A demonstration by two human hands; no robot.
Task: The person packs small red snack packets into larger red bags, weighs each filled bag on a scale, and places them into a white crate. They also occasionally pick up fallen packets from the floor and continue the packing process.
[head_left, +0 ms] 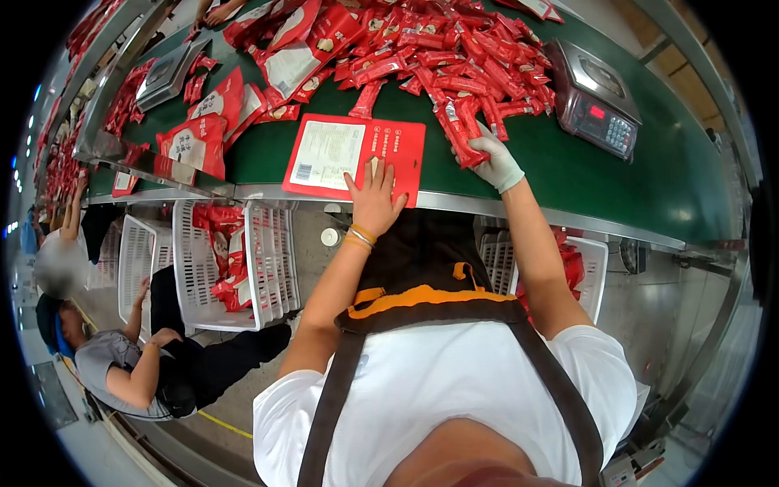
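My bare left hand (376,196) lies with its fingers spread on a flat red pouch (403,152), near the table's front edge. The pouch has a large white printed label with a barcode. To the right, my white-gloved right hand (497,165) grips small red snack packets (461,144) at the edge of the heap; how many it holds is hard to tell. A big heap of the same red packets (454,50) covers the back middle of the green table (649,191). Several larger red pouches (195,146) lie on the left.
A digital scale (596,101) with a red display stands at the right, another scale (166,77) at the left. White crates (276,260) with red pouches stand below the table edge. A person in grey (122,365) sits at the left; another person's hand (221,12) is at the top.
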